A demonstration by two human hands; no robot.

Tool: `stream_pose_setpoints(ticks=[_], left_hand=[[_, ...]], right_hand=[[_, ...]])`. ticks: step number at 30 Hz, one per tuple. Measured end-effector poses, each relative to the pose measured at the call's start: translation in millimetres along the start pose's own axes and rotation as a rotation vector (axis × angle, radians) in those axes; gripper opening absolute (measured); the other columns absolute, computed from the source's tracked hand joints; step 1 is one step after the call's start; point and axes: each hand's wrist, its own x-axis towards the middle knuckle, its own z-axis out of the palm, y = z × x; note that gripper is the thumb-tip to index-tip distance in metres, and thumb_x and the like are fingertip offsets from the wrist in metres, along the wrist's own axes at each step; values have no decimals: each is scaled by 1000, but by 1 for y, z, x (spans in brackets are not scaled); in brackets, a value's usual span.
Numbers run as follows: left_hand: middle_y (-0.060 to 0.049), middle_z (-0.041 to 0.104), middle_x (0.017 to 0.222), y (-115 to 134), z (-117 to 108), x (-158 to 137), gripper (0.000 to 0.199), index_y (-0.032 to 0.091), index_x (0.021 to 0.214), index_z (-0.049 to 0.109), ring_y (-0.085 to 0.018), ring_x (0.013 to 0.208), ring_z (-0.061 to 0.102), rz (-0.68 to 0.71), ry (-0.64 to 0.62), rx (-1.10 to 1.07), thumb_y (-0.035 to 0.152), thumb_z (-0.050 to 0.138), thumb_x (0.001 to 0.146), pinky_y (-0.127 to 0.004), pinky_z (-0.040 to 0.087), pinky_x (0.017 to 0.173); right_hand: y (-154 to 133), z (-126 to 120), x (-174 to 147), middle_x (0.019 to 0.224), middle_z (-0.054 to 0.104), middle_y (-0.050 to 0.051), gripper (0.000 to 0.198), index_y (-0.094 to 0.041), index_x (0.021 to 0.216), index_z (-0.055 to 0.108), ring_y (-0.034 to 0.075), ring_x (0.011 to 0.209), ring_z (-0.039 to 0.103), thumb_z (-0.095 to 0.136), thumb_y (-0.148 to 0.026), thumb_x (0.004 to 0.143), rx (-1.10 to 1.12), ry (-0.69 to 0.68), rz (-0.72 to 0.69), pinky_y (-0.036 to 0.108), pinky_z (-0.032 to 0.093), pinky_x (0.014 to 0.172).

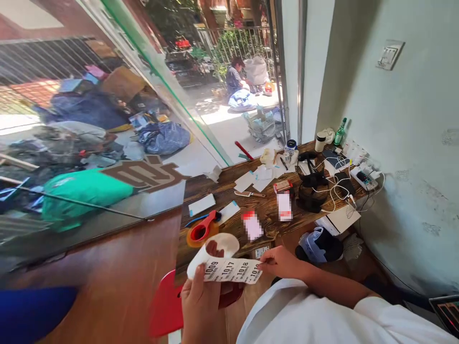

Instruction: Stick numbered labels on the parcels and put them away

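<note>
White shirt [304,310] lies closest; beyond it, the left hand [201,291] holds a label roll [196,262] above the table's [267,205] near-left corner. Right hand [279,262] seems to pinch the printed strip's [231,271] end; its fingertips show poorly. Tape dispenser [205,228]: left edge.

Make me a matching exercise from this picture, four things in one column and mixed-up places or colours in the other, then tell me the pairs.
Things:
1. label roll
2. tape dispenser
3. bottle
4. switch panel

Places or colours:
A. green, near the wall
B. high on the wall, off the table
C. held by the left hand and right hand
D. mostly red, on the table

Pairs: 1-C, 2-D, 3-A, 4-B
</note>
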Motion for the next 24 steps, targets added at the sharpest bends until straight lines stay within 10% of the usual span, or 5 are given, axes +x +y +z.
stream_pose_setpoints(ticks=[5,10,24], left_hand=[[-8,78,94,8,-55,21,37,16,89,76,-31,121,64,59,168,-81,45,85,67,-38,53,106],[-6,76,83,13,-92,34,46,15,83,74,-25,91,72,75,190,-282,42,93,51,-32,61,80],[-1,75,81,11,-124,31,64,21,113,68,-18,68,68,233,29,-187,54,90,62,-29,58,64]], right_hand=[[6,34,2,77,69,1,16,-16,86,78,15,71,57,70,-30,86,-88,-10,9,25,40,66],[30,52,1,82,75,6,18,-16,83,78,20,76,63,65,-28,86,-224,-8,83,28,41,67],[83,71,45,86,78,11,20,-17,73,76,29,86,70,65,-33,79,-491,-289,137,35,48,78]])
